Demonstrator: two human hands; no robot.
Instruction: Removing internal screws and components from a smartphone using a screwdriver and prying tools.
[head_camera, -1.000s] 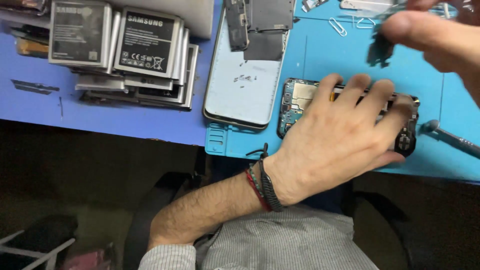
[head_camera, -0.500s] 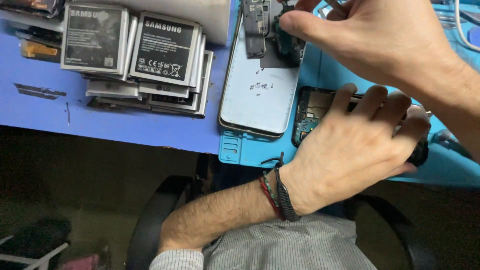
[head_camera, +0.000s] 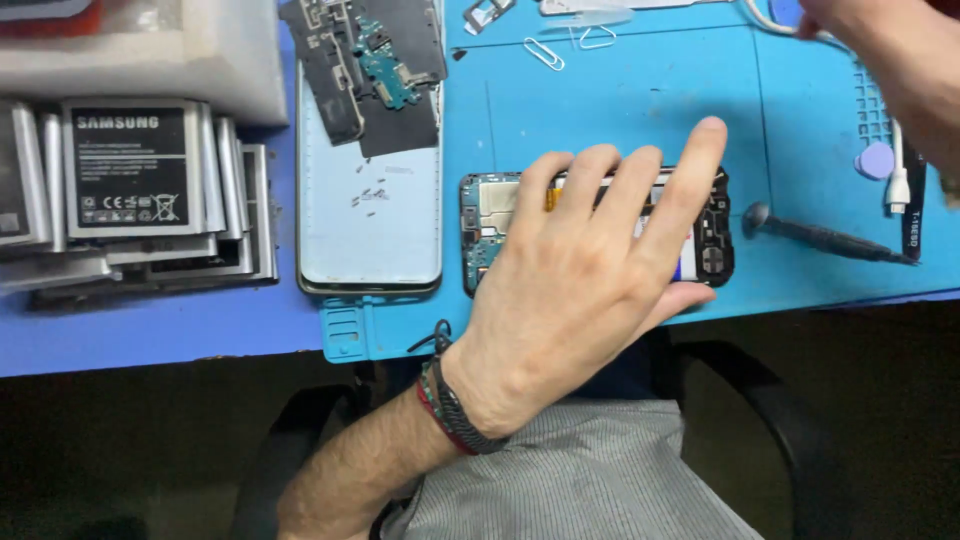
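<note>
The left hand (head_camera: 570, 290) lies flat, fingers spread, pressing on the opened phone (head_camera: 490, 225) near the front edge of the blue mat (head_camera: 640, 110). The right hand (head_camera: 880, 60) is at the mat's back right corner; I cannot tell its grip. Tiny screws (head_camera: 372, 192) sit loose on the white panel (head_camera: 370, 240). A bump could scatter them.
</note>
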